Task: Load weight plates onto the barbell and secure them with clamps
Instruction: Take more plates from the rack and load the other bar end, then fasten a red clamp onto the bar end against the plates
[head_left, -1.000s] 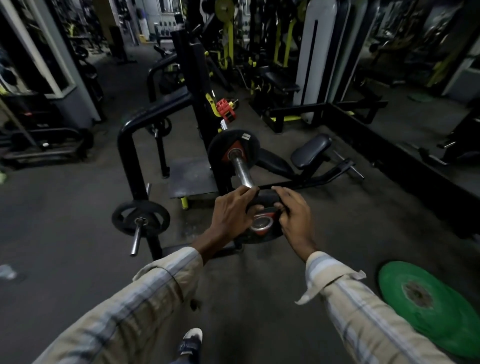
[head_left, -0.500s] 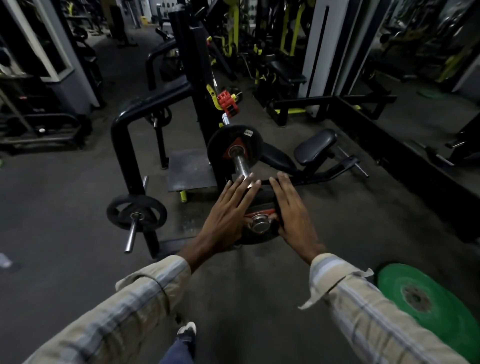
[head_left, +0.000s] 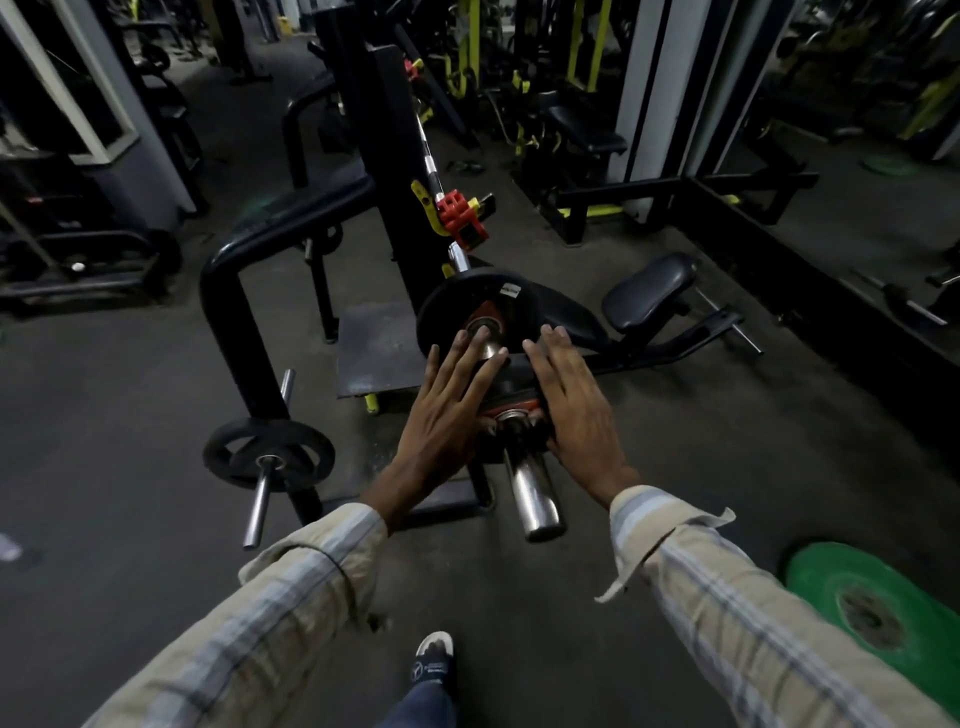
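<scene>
Head view: my left hand (head_left: 447, 415) and right hand (head_left: 574, 410), fingers straight, press flat on the small black plate (head_left: 511, 397) midway along the barbell sleeve (head_left: 532, 493); push evenly toward the seated plate (head_left: 467, 306); red clamp (head_left: 460, 215) waits beyond

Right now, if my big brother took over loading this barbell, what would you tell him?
Left hand: fingers straight, pressing the small plate. Right hand: the same, on the plate's other side.
Things: that plate sits on the barbell sleeve, apart from the larger black plate further along. A red clamp is on the bar beyond it. A green plate lies on the floor.
Done: the small plate is on the sleeve.
Left: slide it against the larger plate, then clamp outside it.
</scene>
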